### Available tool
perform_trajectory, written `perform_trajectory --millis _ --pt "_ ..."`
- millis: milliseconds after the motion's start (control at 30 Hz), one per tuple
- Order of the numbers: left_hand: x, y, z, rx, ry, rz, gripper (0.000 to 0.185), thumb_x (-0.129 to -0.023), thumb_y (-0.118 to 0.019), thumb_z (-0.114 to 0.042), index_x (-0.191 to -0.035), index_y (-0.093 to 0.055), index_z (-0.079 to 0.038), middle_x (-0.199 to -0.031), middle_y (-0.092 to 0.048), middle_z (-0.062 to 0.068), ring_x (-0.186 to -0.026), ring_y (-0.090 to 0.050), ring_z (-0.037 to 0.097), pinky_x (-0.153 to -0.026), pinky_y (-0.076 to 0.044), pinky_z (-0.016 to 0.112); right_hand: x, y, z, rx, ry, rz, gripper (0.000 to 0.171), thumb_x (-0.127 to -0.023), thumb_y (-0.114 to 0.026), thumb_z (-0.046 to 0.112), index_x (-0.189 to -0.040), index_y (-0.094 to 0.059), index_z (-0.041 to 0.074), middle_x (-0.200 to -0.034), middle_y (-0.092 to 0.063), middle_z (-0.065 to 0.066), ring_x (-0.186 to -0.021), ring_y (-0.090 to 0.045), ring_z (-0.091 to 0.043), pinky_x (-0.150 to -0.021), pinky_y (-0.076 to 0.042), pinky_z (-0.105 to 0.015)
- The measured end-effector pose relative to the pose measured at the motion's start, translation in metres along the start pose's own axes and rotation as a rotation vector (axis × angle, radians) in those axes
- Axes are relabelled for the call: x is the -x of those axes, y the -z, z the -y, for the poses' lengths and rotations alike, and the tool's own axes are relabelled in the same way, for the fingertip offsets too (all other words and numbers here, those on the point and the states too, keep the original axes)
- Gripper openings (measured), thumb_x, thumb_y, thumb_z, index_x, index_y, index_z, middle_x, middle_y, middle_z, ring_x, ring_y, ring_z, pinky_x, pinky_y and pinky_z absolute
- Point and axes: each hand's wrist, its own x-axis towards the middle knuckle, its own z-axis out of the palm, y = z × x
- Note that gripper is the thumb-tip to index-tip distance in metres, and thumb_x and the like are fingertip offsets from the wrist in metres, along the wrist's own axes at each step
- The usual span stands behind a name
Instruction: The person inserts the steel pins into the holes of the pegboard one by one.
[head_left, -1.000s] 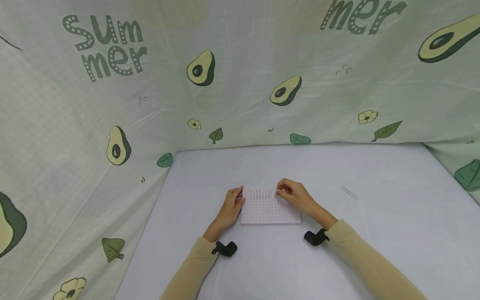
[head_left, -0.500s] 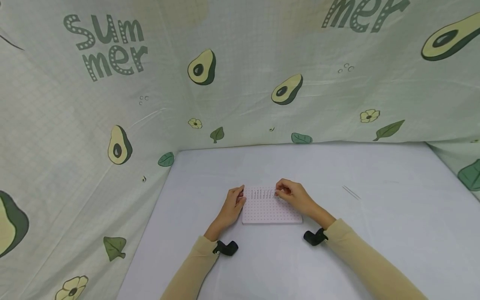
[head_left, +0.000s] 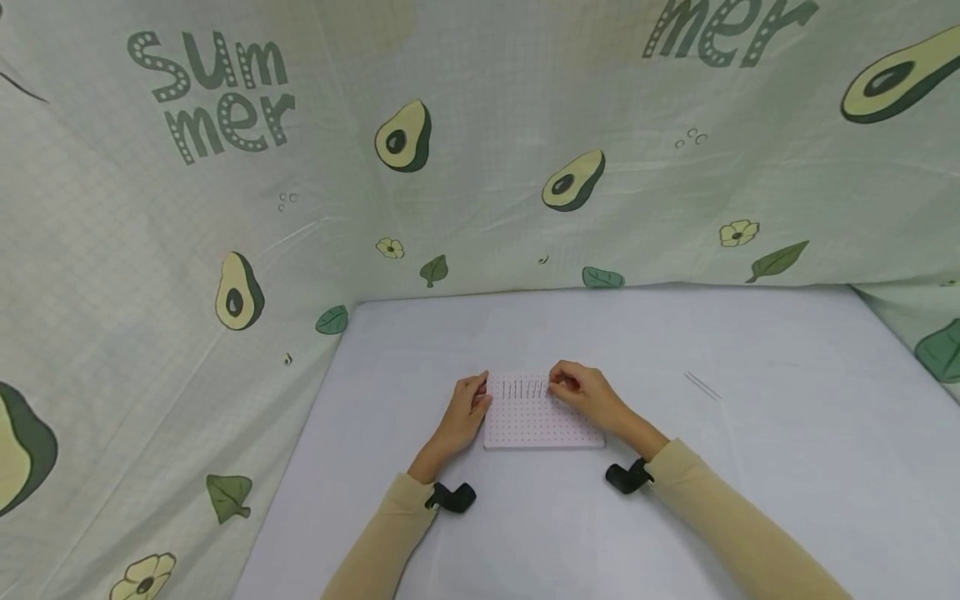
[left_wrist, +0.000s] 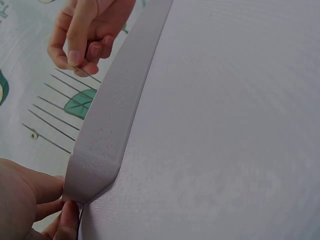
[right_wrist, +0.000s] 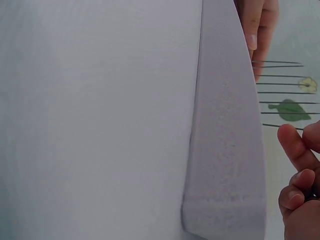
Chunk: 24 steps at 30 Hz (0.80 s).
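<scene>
The printed cloth backdrop (head_left: 480,167), with avocados and the word "Summer", encloses a pale table (head_left: 750,467). Near the table's middle lies a pink perforated board (head_left: 542,421), flat, its holes in a regular grid.

The left hand (head_left: 465,412) rests against the board's left edge; in the left wrist view its fingertips (left_wrist: 45,192) pinch the near corner of the foam slab, curled lightly round the edge. Judgement: this hold is what keeps the board from sliding, and it should be kept firm while a pin goes in.

The right hand (head_left: 581,387) sits at the board's far right corner, fingers curled, thumb and forefinger closed on a thin pin (left_wrist: 86,74) at the end of the row. A row of pins (head_left: 521,388) stands upright along the board's far edge, evenly spaced, each apart from its neighbour. Two loose pins (head_left: 701,385) lie on the table well to the right of the board.

Judgement on the step in hand:
- Hold the pin close to its lower end so that it does not bend
- Keep it upright and parallel with the standing row
- Seat it in the next hole of the same line, then press straight down, without sideways load
</scene>
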Motion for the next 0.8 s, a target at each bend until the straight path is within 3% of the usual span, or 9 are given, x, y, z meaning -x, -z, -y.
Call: perform_trajectory --millis 500,800 --pt "0.0007 -0.0004 0.0001 -0.001 0.025 0.009 0.050 -0.105 -0.048 -0.008 -0.151 -0.034 0.006 -0.138 -0.039 0.025 -0.119 -0.050 0.030 -0.104 -0.042 0.043 -0.0005 -0.0013 0.0044 0.081 -0.006 0.024 0.004 -0.095 -0.069 0.009 -0.097 -0.067 0.006 -0.079 -0.052 0.004 -0.074 -0.046 -0.015 -0.064 -0.038 -0.026" --pt "0.0010 0.0007 -0.0009 0.023 -0.008 0.001 0.048 -0.105 -0.049 -0.007 -0.149 -0.036 0.008 -0.135 -0.040 0.026 -0.118 -0.050 0.031 -0.103 -0.043 0.045 0.0046 0.0056 0.0014 0.083 -0.018 0.025 0.004 -0.093 -0.070 0.009 -0.097 -0.070 0.008 -0.078 -0.054 0.005 -0.072 -0.046 -0.014 -0.062 -0.038 -0.025"
